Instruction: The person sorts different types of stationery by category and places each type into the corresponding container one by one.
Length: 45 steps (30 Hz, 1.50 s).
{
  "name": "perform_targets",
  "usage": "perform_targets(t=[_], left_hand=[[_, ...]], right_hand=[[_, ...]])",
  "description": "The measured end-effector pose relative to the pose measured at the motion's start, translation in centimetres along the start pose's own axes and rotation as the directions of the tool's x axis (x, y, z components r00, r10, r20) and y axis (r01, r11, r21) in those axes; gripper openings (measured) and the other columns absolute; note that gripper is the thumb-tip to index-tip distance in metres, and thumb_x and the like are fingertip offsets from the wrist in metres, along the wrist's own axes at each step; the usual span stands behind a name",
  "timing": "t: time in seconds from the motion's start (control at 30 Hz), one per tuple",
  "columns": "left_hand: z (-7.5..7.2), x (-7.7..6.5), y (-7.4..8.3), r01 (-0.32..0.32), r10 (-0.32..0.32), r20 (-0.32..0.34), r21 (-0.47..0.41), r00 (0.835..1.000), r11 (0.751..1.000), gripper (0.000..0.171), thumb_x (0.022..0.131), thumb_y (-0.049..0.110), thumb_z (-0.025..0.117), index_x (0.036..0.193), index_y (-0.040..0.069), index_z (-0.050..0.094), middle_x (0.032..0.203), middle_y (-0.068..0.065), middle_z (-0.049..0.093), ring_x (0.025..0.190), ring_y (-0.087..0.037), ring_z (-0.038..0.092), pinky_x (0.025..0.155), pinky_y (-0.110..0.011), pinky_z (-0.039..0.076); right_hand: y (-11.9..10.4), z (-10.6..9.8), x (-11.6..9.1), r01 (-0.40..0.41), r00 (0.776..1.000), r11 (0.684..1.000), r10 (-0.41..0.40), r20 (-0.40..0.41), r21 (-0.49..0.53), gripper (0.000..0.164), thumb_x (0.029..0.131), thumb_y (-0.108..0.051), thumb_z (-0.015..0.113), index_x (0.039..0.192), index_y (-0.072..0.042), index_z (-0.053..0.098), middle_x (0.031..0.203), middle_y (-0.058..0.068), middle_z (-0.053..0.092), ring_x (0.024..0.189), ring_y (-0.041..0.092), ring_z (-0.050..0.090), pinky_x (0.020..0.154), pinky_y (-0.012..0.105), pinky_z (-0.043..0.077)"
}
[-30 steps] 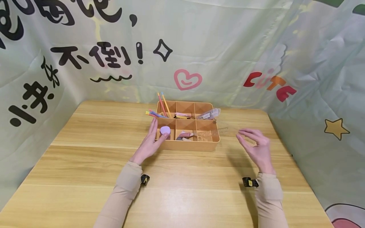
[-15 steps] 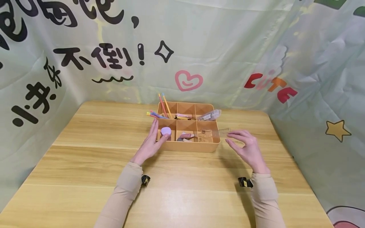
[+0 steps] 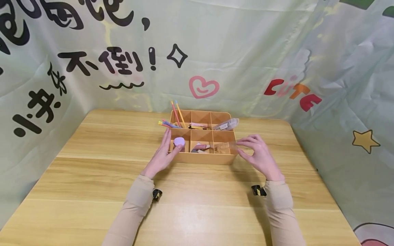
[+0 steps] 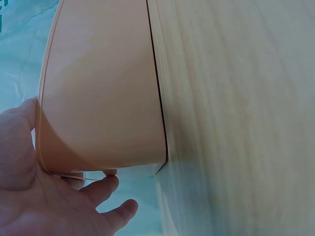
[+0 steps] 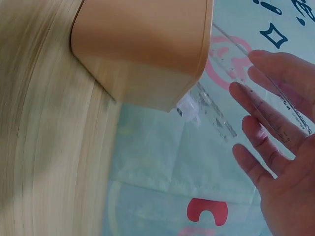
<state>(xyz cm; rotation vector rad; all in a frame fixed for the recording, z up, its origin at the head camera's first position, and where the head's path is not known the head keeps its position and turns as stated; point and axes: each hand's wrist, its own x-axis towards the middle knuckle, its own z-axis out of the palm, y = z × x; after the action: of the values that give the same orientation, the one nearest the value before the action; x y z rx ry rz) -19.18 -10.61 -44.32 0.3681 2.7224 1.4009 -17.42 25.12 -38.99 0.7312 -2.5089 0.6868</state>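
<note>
A tan desk organizer [image 3: 203, 158] with several compartments stands toward the back of the table. My left hand [image 3: 160, 155] grips its front left corner, thumb over the rim and fingers along the side. Inside that corner sits a small lavender round-topped item [image 3: 179, 142]. At the right end, my right hand [image 3: 258, 153] pinches a clear ruler [image 5: 268, 115], which reaches toward the organizer's front right compartment. Another clear strip with triangle marks [image 5: 216, 110] sticks out past the organizer's side. How far the held ruler reaches inside is hard to make out.
Pencils [image 3: 178, 114] stand in the back left compartment, with colourful sticks [image 3: 167, 123] leaning out. Small erasers or similar pieces [image 3: 201, 147] lie in the front middle. A clear case [image 3: 226, 124] leans at the back right. A printed cloth [image 3: 246, 51] hangs behind the table.
My right hand has moved left, bringing the clear ruler up to the organizer's right end. My left hand stays at the front left corner, and the organizer has not visibly moved.
</note>
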Motion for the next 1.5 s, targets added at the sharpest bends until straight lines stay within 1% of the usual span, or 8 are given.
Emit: perform_targets(t=[0.37, 0.53, 0.67, 0.8, 0.9, 0.97, 1.2, 1.5], left_hand=[[-0.1, -0.2, -0.1, -0.002, 0.002, -0.002, 0.003, 1.0, 1.0, 0.087, 0.105, 0.047, 0.047, 0.162, 0.009, -0.006, 0.171, -0.002, -0.015, 0.159, -0.032, 0.002, 0.128, -0.055, 0.013], [-0.3, -0.2, 0.1, -0.012, 0.012, -0.005, 0.002, 1.0, 1.0, 0.086, 0.105, 0.045, 0.048, 0.162, 0.008, -0.006, 0.171, -0.005, -0.015, 0.158, -0.034, 0.003, 0.127, -0.055, 0.013], [-0.3, -0.3, 0.2, -0.014, 0.014, -0.004, 0.005, 1.0, 1.0, 0.086, 0.105, 0.044, 0.048, 0.162, 0.008, -0.006, 0.171, -0.005, -0.015, 0.158, -0.035, 0.004, 0.127, -0.055, 0.013], [-0.2, -0.2, 0.1, -0.016, 0.016, -0.006, 0.005, 1.0, 1.0, 0.087, 0.105, 0.045, 0.048, 0.162, 0.008, -0.006, 0.171, -0.005, -0.015, 0.158, -0.035, 0.003, 0.127, -0.056, 0.013], [-0.2, -0.1, 0.1, -0.015, 0.015, -0.006, 0.006, 1.0, 1.0, 0.086, 0.105, 0.046, 0.047, 0.162, 0.009, -0.006, 0.171, -0.004, -0.015, 0.158, -0.034, 0.004, 0.127, -0.056, 0.013], [-0.1, -0.2, 0.1, -0.019, 0.019, -0.004, 0.009, 1.0, 1.0, 0.086, 0.105, 0.046, 0.047, 0.162, 0.009, -0.007, 0.171, -0.005, -0.015, 0.158, -0.036, 0.004, 0.126, -0.057, 0.013], [-0.1, -0.2, 0.2, -0.036, 0.036, -0.015, 0.006, 0.999, 0.999, 0.086, 0.105, 0.043, 0.048, 0.162, 0.007, -0.005, 0.171, -0.006, -0.013, 0.158, -0.034, 0.004, 0.127, -0.056, 0.014], [-1.2, -0.6, 0.1, -0.05, 0.053, -0.035, 0.078, 0.998, 0.996, 0.081, 0.106, 0.045, 0.045, 0.162, 0.007, 0.002, 0.172, -0.007, -0.005, 0.158, -0.033, 0.007, 0.127, -0.056, 0.013]], right_hand=[[0.0, 1.0, 0.1, -0.028, 0.996, 0.999, 0.029, 0.08, -0.015, 0.029, 0.079, -0.006, 0.083, 0.106, -0.001, 0.076, 0.111, 0.019, 0.074, 0.122, 0.041, 0.051, 0.108, 0.062, 0.035], [0.5, 1.2, 0.2, -0.018, 0.998, 0.995, 0.025, -0.066, 0.099, 0.031, 0.08, -0.001, 0.08, 0.11, 0.004, 0.073, 0.12, 0.025, 0.069, 0.127, 0.047, 0.051, 0.111, 0.066, 0.034], [0.8, 1.1, 0.2, -0.05, 0.975, 0.981, 0.089, -0.203, 0.189, 0.028, 0.089, 0.002, 0.07, 0.116, 0.006, 0.07, 0.13, 0.027, 0.064, 0.132, 0.046, 0.049, 0.115, 0.065, 0.033], [1.2, 0.9, 0.0, -0.109, 0.952, 0.957, 0.178, -0.248, 0.27, 0.029, 0.1, 0.002, 0.055, 0.126, 0.006, 0.066, 0.139, 0.026, 0.059, 0.137, 0.044, 0.048, 0.121, 0.046, 0.036], [1.4, 0.8, -0.2, -0.165, 0.942, 0.935, 0.243, -0.23, 0.315, 0.033, 0.105, -0.004, 0.048, 0.133, 0.005, 0.062, 0.146, 0.024, 0.055, 0.141, 0.043, 0.046, 0.121, 0.022, 0.033], [1.5, 0.6, -0.4, -0.211, 0.938, 0.919, 0.286, -0.197, 0.333, 0.036, 0.107, -0.008, 0.043, 0.137, 0.005, 0.058, 0.149, 0.023, 0.052, 0.143, 0.041, 0.044, 0.119, 0.015, 0.029], [1.7, -0.1, -0.7, -0.339, 0.921, 0.873, 0.384, -0.066, 0.35, 0.047, 0.112, -0.023, 0.031, 0.15, 0.001, 0.044, 0.157, 0.021, 0.041, 0.148, 0.041, 0.037, 0.123, 0.048, 0.028], [2.2, -0.4, -1.1, -0.405, 0.908, 0.853, 0.417, 0.037, 0.329, 0.055, 0.112, -0.033, 0.027, 0.156, 0.0, 0.032, 0.164, 0.019, 0.029, 0.151, 0.042, 0.028, 0.124, 0.054, 0.022]])
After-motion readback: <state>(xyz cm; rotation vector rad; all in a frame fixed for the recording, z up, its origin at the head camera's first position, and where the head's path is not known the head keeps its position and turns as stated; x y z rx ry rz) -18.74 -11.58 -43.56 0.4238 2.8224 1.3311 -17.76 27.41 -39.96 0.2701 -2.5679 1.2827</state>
